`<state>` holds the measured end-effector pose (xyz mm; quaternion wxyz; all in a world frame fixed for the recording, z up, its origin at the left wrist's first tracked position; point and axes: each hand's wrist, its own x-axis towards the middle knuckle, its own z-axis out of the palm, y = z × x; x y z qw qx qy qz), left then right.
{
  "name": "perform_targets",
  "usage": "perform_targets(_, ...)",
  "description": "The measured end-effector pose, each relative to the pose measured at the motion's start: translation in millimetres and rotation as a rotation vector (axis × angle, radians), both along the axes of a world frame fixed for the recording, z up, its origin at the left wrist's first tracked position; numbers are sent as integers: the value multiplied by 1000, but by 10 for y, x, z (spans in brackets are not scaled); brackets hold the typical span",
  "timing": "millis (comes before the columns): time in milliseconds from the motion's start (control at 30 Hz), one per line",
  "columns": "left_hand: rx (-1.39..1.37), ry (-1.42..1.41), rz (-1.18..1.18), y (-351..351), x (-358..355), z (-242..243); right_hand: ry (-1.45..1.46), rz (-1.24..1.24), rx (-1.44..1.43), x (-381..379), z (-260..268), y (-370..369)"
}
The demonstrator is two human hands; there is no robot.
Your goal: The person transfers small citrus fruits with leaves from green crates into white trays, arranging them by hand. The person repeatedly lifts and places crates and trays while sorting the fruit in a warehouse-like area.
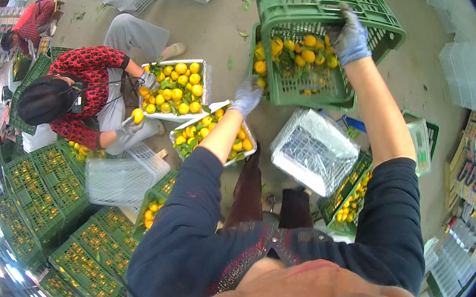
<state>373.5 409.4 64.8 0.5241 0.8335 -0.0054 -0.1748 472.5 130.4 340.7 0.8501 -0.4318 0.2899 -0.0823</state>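
Observation:
My right hand (353, 39), in a grey-blue work glove, grips the upper side of a green plastic crate (321, 12) by its handle slot. This crate is tilted on its side, its mouth towards me, over another green crate (255, 35). Orange citrus fruits with leaves (307, 55) show in its opening. My left hand (246, 97), gloved too, is by the lower left edge of the crates; its fingertips blur against the rim, so its hold is unclear. Below my left forearm is a white-lined box of citrus fruits (245, 144).
A co-worker (89, 90) sits at the left, holding one fruit (137, 115) beside a filled box (206, 91). A plastic-wrapped basket (308, 152) lies near my feet. Stacked green crates (37, 186) fill the lower left. A digital scale (418, 146) stands at the right.

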Motion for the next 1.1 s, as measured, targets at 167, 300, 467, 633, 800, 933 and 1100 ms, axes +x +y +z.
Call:
perform_targets(167, -692, 69, 452, 886, 391, 1126, -89, -73, 56, -1172, 778, 289)
perform_targets(300, -870, 119, 283, 1222, 939, 2470, -399, 141, 98, -1983, 1735, 380)
perform_targets(467, -766, 461, 74, 835, 91, 4379, -166, 195, -65, -2538, 2457, 79)
perform_targets(633, -614, 577, -15, 630, -1120, 4637, -4, 441, -38, -3191, 2271, -296)
perform_targets(800, -763, 839, 173, 232, -2258, 4270, 91, 612, -132, -3667, 1636, -937)
perform_targets(933, -708, 857, 130, -182, -2750, 4007, 55, 994, -1597, -3697, 1113, -1547)
perform_targets(1100, -693, 818, 126, -872, -3581, 4516, 498, 746, -1519, -3977, 1220, -1681)
